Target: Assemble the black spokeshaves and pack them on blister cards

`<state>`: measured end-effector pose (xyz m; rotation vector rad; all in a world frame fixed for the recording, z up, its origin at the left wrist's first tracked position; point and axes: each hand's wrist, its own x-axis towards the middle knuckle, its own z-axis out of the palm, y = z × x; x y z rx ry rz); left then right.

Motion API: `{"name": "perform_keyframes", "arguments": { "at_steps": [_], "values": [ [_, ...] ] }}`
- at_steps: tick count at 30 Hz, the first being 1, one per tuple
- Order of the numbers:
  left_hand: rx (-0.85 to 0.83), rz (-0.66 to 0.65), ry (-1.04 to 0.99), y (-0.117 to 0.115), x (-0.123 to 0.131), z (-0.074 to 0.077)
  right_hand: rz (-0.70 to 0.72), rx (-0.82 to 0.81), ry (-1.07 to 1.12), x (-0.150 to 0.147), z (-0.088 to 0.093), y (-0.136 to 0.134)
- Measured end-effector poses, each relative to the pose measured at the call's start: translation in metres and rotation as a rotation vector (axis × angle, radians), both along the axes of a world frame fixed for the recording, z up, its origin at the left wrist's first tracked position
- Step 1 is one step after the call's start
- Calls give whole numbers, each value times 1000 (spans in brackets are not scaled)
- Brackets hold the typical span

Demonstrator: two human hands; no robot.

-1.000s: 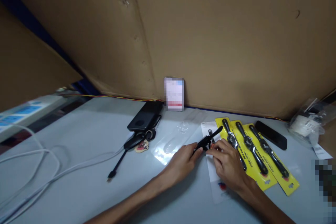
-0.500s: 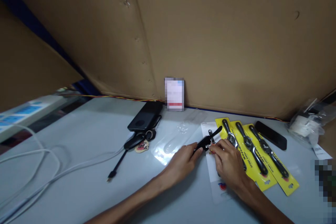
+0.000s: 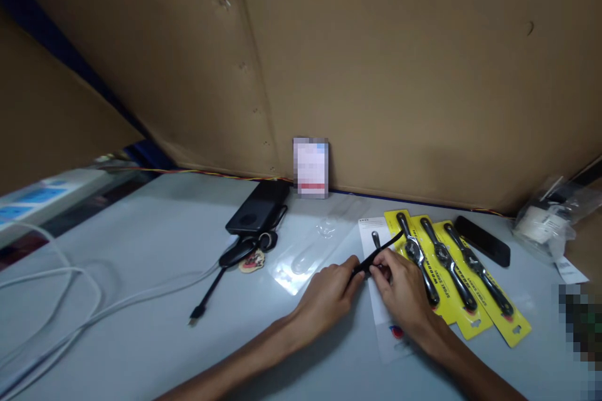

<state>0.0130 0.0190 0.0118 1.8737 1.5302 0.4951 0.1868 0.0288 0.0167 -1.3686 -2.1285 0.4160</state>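
Observation:
A black spokeshave (image 3: 369, 260) is held above the table, tilted with its far handle pointing up and to the right. My left hand (image 3: 329, 289) is closed around its near handle. The fingertips of my right hand (image 3: 403, 285) pinch at its middle, and they hide the blade area. Beneath my right hand lies a white printed card (image 3: 375, 227) with a clear plastic cover. Just right of it, several yellow-backed packs (image 3: 463, 282) overlap, with a similar black spokeshave in each of them.
An empty clear plastic blister (image 3: 301, 260) lies left of the card. Further left are a black power bank (image 3: 256, 207), a short black cable (image 3: 207, 294) and white cables (image 3: 141, 296). A black phone (image 3: 484, 241) and a plastic bag (image 3: 540, 225) sit right. Cardboard (image 3: 399, 75) walls the back.
The spokeshave has been turned so that it now looks thinner, edge-on. My right fingers have shifted along its middle and cover the small metal part that showed before.

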Motion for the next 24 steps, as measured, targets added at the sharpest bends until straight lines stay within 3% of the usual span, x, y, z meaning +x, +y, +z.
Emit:
{"name": "perform_keyframes", "arguments": {
  "at_steps": [6,13,19,21,24],
  "values": [
    [-9,28,-150,3,-3,-2,116,136,-48,3,1,-2],
    [70,80,-226,5,-1,1,94,127,-207,8,2,0],
    [122,112,-379,2,1,9,196,-35,87,7,11,2],
    [133,166,-448,3,-2,11,144,-47,180,10,14,5],
    [103,246,-579,6,-5,14,24,67,144,15,14,9]
  ]
}}
